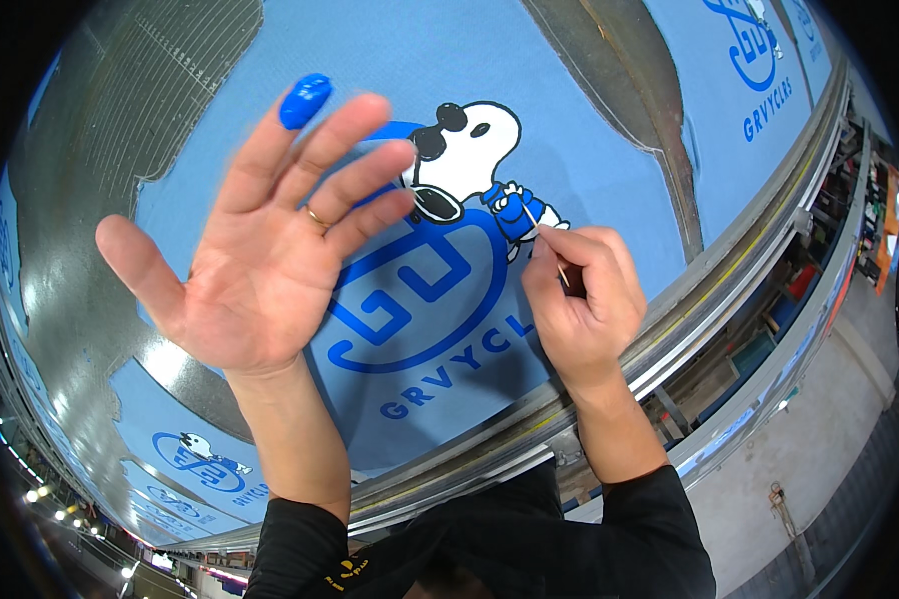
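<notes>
Seen from the head camera looking down, the person's right hand (pixel 579 299) is closed in a pinch around a thin stick (pixel 547 243) (it looks like a cotton swab, though it is too small to be sure). The stick's long axis runs from the fingers up and to the left, and its tip touches the blue printed jacket of a cartoon dog (pixel 469 160) on a light blue cloth (pixel 589 120) stretched flat on a printing table. The stick sits at the tips of the right thumb and forefinger, so the right hand is the nearer by far. The left hand (pixel 260 250) is well to the left of the stick, raised above the cloth, palm up toward the camera, fingers spread open and holding nothing; its forefinger tip is coated in wet blue paint (pixel 305 100), and a thin ring (pixel 317 216) sits on one finger. Below the dog, the cloth bears a large round blue emblem (pixel 420 299) with a curved row of blue letters under it. The same dog and emblem repeat, smaller, on another cloth (pixel 205 459) at the lower left, and a blue emblem shows on one at the upper right. A metal rail (pixel 729 270) edges the table on the right.
</notes>
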A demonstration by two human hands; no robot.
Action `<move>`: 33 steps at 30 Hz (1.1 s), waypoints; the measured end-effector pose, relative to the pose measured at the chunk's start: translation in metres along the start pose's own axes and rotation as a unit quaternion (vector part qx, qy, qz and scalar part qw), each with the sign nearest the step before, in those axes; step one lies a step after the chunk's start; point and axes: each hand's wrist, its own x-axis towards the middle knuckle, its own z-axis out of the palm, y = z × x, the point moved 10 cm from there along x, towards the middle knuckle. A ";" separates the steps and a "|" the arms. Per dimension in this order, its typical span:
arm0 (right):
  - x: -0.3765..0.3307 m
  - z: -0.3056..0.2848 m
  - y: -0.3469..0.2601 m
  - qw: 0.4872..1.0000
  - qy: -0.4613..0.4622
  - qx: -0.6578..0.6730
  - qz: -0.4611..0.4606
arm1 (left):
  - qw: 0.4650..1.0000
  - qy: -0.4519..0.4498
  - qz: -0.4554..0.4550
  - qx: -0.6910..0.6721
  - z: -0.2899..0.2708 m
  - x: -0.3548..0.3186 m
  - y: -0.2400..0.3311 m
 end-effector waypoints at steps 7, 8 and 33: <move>0.002 -0.014 -0.023 0.998 0.016 0.000 -0.058 | 0.991 -0.042 -0.123 0.005 0.017 -0.002 -0.050; 0.001 -0.014 -0.025 0.998 0.017 0.005 -0.062 | 0.990 0.006 -0.142 -0.015 0.014 -0.004 -0.060; 0.002 0.002 -0.002 1.000 -0.007 0.008 -0.020 | 0.992 -0.017 -0.126 0.009 0.008 -0.004 -0.036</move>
